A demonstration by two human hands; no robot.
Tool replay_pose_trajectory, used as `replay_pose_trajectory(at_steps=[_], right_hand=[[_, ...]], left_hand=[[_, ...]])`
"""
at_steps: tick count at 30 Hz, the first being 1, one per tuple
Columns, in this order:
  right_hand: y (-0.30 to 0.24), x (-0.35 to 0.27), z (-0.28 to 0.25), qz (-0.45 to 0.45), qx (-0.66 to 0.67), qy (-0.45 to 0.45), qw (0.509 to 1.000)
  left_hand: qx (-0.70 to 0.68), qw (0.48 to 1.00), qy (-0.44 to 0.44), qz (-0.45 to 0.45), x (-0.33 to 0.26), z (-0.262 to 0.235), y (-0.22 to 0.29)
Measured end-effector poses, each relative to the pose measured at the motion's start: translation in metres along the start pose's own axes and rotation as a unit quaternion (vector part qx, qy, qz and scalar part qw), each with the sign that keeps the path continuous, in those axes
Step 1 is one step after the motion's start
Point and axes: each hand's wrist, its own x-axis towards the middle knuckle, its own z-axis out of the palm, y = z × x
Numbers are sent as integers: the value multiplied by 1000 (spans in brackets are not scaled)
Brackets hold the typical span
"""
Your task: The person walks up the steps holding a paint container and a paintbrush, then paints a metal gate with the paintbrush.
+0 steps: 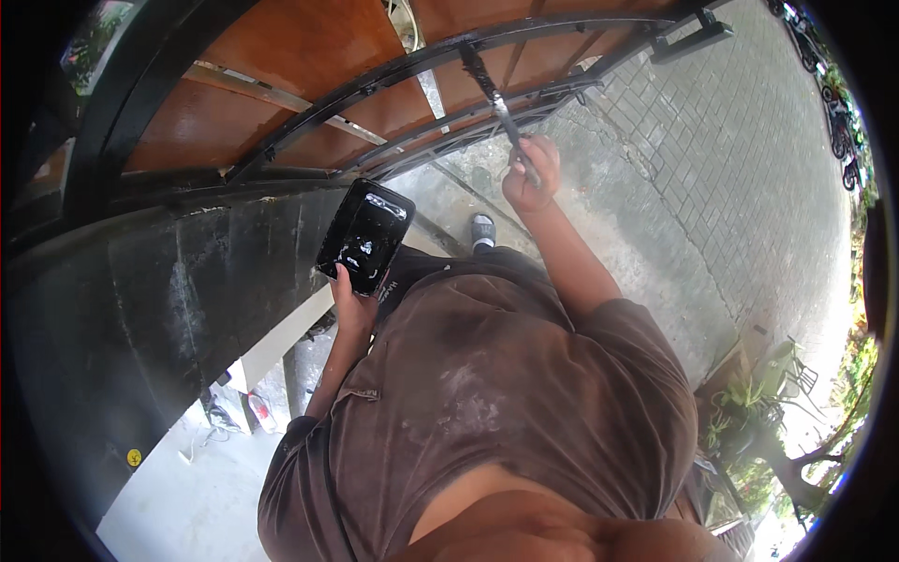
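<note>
My left hand [350, 298] grips the near end of a black rectangular paint tray [351, 220], thumb over its rim. Wet black paint inside the tray shines with white reflections. In my right hand [532, 176], closed around the handle, is a paintbrush [496, 101] pointing up and away from me. Its bristles are coated black, and the tip meets or nearly meets a black metal bar [412, 64] of a gate-like frame. Reddish-brown panels [290, 42] sit behind the bars.
A black wall panel [169, 290] stands close on my left, with a pale ledge [281, 337] beside it. Grey concrete [599, 201] and paving blocks [693, 140] stretch to the right. Potted plants [740, 407] stand at lower right, and motorcycles [836, 122] are parked at the far right.
</note>
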Motion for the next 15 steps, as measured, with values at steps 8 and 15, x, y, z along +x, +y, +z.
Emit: replay_pose_trajectory(at_steps=[8,15], right_hand=[[-33,-14,48,15,-57,40,997],[-73,-25,86,101,-33,55,993]], left_hand=[[-25,992,-120,11,11,-27,43],[14,988,-150,26,22,-62,80]])
